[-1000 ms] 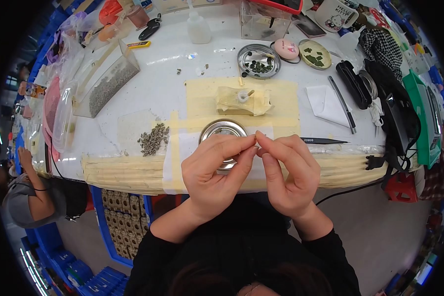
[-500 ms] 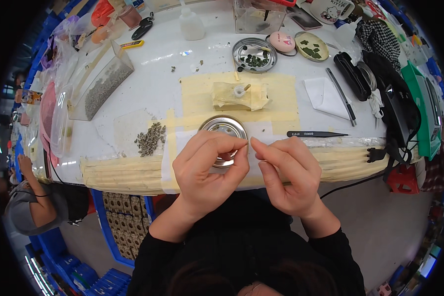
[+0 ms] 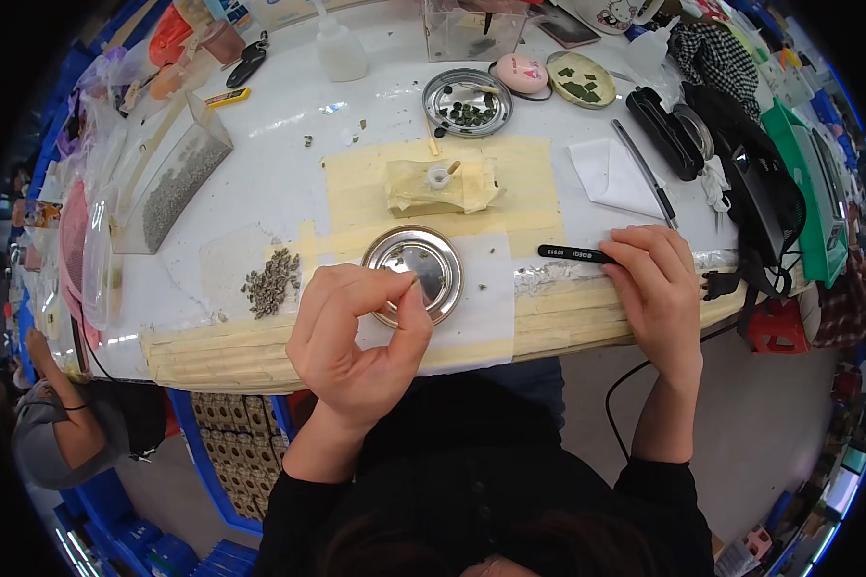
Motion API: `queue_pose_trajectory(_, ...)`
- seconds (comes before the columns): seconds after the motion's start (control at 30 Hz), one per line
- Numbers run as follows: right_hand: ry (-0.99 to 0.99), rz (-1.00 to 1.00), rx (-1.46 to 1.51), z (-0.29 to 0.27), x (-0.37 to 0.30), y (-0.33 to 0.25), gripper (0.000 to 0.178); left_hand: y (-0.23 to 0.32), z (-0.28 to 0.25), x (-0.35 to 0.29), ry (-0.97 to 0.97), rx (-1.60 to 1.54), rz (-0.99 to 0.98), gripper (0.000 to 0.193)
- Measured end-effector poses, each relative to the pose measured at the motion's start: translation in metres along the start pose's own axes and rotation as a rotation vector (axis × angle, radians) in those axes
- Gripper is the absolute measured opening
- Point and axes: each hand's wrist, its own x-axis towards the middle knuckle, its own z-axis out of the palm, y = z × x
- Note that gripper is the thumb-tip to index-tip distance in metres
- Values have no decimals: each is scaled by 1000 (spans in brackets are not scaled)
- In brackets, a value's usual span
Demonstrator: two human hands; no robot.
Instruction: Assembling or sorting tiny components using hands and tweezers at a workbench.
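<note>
My left hand [image 3: 356, 337] is in a pinch above the near left rim of a round metal dish [image 3: 445, 310]. Thumb and forefinger meet on something tiny that I cannot make out. A few small bits lie in the dish. On the right, my right hand [image 3: 659, 288] has its fingers closed on the pointed end of black tweezers [image 3: 573, 253], which lie near the table's front edge. A pile of small greyish metal parts [image 3: 271, 283] rests left of the dish. Beyond the dish stands a tape-covered block [image 3: 414, 200] with a small white cup [image 3: 440, 176] on it.
A clear bin of grey granules [image 3: 178, 188] stands at left. Farther back are a squeeze bottle [image 3: 342, 56], a dish of dark green pieces [image 3: 505, 120] and a yellowish dish [image 3: 601, 94]. A pen [image 3: 645, 171] and black case [image 3: 664, 135] lie at right. Another person's arm [image 3: 67, 409] shows far left.
My right hand has left the fingertips of my left hand and moved right onto the tweezers. My left hand still pinches, slightly left and lower in view. The whole view has shifted a little.
</note>
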Motion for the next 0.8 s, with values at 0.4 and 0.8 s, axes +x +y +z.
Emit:
queue_pose_trajectory(0.4, 288, 158, 998, 16, 9, -25, 49, -5, 1, 2, 0, 0, 5, 19)
queue_pose_trajectory(0.8, -120, 368, 927, 18, 35, -41, 21, -4, -2, 0, -46, 8, 16, 24)
